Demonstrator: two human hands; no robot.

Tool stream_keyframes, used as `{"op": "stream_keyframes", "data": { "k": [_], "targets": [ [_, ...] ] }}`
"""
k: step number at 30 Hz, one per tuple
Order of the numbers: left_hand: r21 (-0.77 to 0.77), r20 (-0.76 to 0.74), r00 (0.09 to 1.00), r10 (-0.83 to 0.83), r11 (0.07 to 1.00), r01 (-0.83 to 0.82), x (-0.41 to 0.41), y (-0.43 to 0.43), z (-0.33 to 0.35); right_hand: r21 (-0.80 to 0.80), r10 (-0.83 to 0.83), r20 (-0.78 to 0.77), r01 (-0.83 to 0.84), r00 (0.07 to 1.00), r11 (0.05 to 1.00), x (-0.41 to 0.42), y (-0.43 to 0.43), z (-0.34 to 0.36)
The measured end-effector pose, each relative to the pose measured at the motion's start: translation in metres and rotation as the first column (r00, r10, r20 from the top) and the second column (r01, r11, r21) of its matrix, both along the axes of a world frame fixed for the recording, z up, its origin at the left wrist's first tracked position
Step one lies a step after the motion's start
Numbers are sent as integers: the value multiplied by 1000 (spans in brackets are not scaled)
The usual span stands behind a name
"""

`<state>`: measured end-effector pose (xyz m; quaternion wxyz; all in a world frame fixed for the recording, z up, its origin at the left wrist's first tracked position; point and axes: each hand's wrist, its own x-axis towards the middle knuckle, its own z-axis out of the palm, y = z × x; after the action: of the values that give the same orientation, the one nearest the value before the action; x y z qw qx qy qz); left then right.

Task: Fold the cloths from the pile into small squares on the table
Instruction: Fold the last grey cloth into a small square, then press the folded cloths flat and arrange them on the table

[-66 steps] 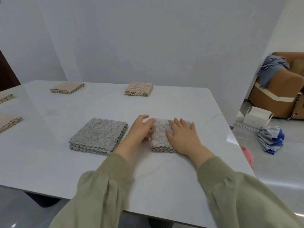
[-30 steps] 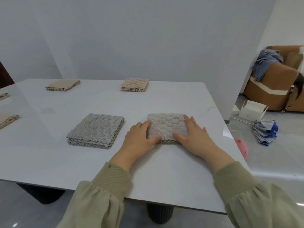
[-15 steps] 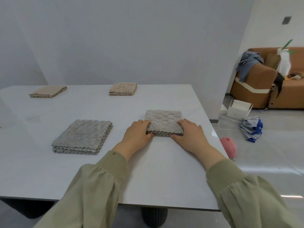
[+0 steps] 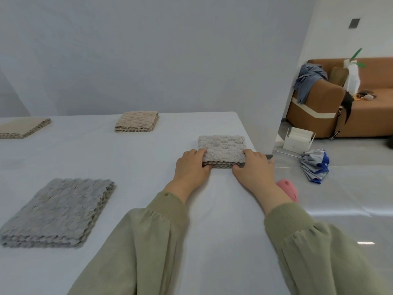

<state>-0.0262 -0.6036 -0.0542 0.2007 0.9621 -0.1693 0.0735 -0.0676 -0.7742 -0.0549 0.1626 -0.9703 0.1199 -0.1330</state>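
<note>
The left hand (image 4: 191, 169) and right hand (image 4: 253, 170) are pinching the near corners of the folded grey textured cloth (image 4: 221, 145), probably soft and light, right of the grey cloth pile (image 4: 57, 211).

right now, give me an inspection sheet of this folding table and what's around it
surface: white table, cloths lying apart on it
job's things: small grey folded cloth near right edge; grey cloth pile near left; beige folded cloth at back; beige cloth stack back left
clutter: nothing seen
grips: left hand and right hand pinch the grey folded cloth's near corners
cables: nothing seen
surroundings: brown sofa, white box, folded umbrella, pink object beyond table edge
</note>
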Motion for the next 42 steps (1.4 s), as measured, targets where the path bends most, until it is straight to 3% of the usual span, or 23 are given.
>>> {"op": "stream_keyframes", "data": {
  "k": [8,14,19,22,26,32,38,42],
  "targets": [
    [58,22,999,-28,998,26,22,-1,-4,54,44,-2,-44,999,998,27,-6,-1],
    [104,38,999,16,994,-20,6,6,-9,-48,21,-35,-23,999,999,12,1,-3],
    [7,120,992,49,999,-50,-20,18,-5,-76,49,89,-43,995,996,-14,23,-3],
    [-20,86,995,54,998,-53,-43,25,0,-37,131,157,-127,979,991,-29,36,1],
    [-13,-38,995,95,995,-95,-75,46,13,58,169,-3,-169,986,984,-53,54,12],
    [4,-97,978,183,983,-184,-99,83,49,116,271,-205,-251,941,961,-65,83,44],
    [-56,-127,951,283,955,-292,-110,117,55,189,364,-257,-323,895,927,-54,125,51],
    [-100,-74,934,350,929,-356,-119,147,47,239,416,-212,-366,884,900,-48,157,44]
  ]
}}
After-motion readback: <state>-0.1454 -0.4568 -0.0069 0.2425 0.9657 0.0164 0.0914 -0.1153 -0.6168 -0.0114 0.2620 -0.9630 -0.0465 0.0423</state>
